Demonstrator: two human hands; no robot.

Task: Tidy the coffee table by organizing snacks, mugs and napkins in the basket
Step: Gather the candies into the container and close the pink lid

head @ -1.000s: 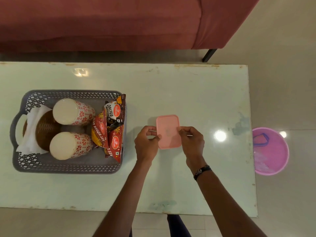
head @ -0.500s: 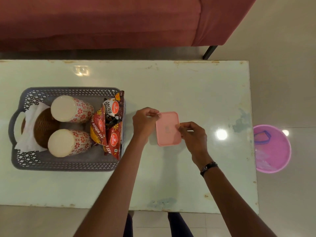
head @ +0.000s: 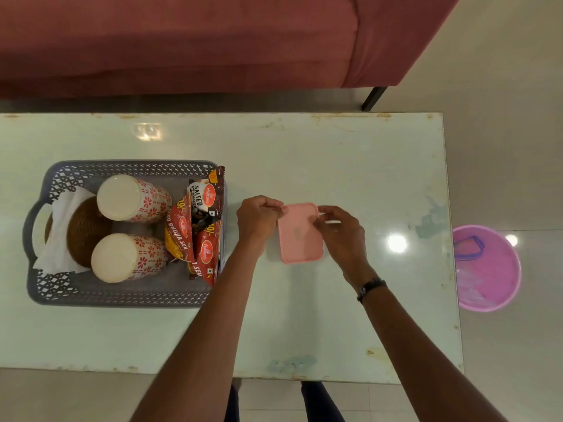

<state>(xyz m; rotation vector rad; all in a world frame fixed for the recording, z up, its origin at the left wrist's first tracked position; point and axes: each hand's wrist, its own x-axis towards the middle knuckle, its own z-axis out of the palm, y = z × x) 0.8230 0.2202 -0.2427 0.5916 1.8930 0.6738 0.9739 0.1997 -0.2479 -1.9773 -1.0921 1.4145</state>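
A grey perforated basket (head: 122, 295) stands on the left of the table. Inside lie two floral mugs (head: 131, 198) (head: 126, 257) on their sides, a brown woven round piece on white napkins (head: 65, 226), and several red snack packets (head: 198, 226) along its right wall. To the right of the basket a small pink lidded box (head: 300, 239) rests on the table. My left hand (head: 259, 219) pinches its far left corner. My right hand (head: 341, 229) grips its far right corner and lies over the right edge.
The pale glass coffee table (head: 350, 166) ends at the right. A pink bucket (head: 487, 268) stands on the floor past that edge. A red sofa (head: 182, 41) runs along the far side, with a black leg (head: 373, 97).
Both hands have slid from the box's sides up to its far corners. The box has stayed in about the same spot on the table.
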